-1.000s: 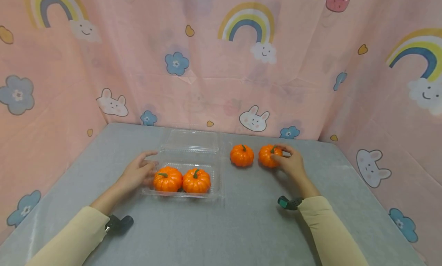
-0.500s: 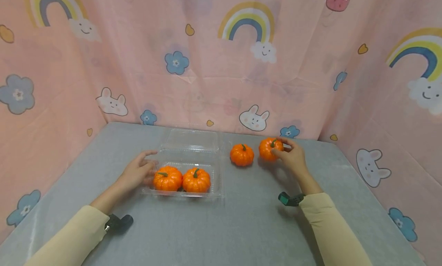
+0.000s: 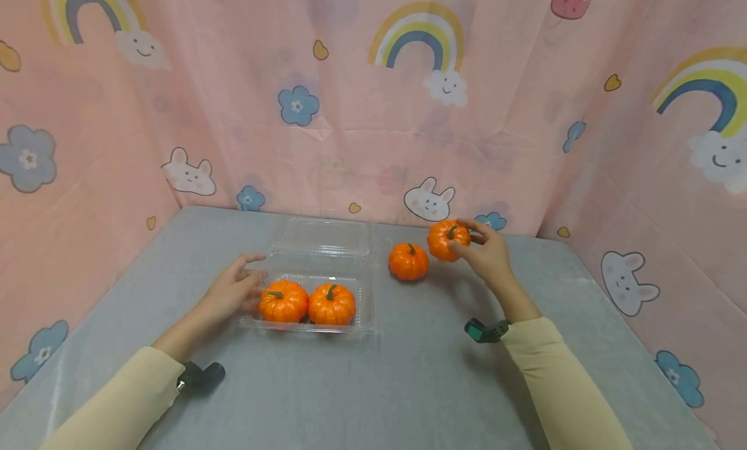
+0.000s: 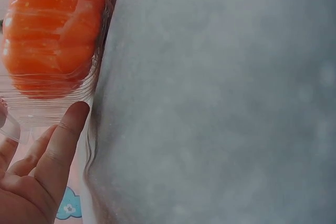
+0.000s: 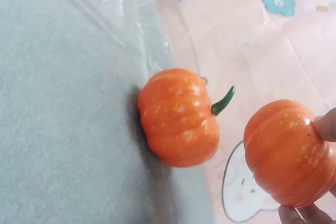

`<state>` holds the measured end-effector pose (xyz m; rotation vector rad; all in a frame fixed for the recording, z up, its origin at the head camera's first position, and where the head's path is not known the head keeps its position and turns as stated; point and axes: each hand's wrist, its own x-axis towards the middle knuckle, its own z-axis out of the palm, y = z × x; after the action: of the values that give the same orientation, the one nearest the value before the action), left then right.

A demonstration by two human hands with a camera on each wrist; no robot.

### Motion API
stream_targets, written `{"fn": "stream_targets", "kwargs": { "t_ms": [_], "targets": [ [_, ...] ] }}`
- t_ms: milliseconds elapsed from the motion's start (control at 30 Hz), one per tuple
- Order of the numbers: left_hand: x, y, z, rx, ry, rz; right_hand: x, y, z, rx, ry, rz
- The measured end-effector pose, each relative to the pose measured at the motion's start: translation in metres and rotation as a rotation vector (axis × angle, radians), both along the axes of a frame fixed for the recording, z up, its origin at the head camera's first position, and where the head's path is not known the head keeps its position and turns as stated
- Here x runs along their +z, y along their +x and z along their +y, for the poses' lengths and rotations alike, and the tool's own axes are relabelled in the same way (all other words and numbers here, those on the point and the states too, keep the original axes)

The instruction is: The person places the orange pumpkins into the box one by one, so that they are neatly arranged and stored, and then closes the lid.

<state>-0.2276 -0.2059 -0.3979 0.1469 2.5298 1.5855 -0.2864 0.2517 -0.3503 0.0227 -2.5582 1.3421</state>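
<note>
My right hand (image 3: pixel 490 252) grips a small orange pumpkin (image 3: pixel 448 240) by its right side, thumb in front, holding it above the table. Below and left of it another pumpkin (image 3: pixel 408 262) with a green stem stands on the table. The right wrist view shows the held pumpkin (image 5: pixel 289 153) beside the standing one (image 5: pixel 178 119). A clear plastic clamshell box (image 3: pixel 364 307) lies with its lid (image 3: pixel 327 237) folded back, two pumpkins (image 3: pixel 283 301) side by side in its front part. My left hand (image 3: pixel 230 291) rests against the box's left side, fingers mostly straight; its thumb (image 4: pixel 71 124) touches the plastic wall.
The grey table (image 3: pixel 350 398) reaches back to a pink patterned curtain (image 3: pixel 350 145) that stands behind it and on both sides. Dark wrist-worn devices (image 3: pixel 487 331) stick out under both forearms.
My right hand has lifted the rightmost pumpkin off the table and carried it up and slightly left. The left hand and the box have stayed in place.
</note>
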Motion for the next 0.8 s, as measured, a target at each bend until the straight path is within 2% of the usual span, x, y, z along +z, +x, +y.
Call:
{"fn": "stream_targets", "kwargs": {
  "t_ms": [567, 800],
  "targets": [
    [-0.003, -0.001, -0.001, 0.005, -0.019, 0.006, 0.014, 0.001, -0.025, 0.109, 0.044, 0.051],
    [-0.003, -0.001, -0.001, 0.001, -0.013, 0.016, 0.019, 0.002, -0.040, 0.151, 0.054, 0.042]
  ]
}}
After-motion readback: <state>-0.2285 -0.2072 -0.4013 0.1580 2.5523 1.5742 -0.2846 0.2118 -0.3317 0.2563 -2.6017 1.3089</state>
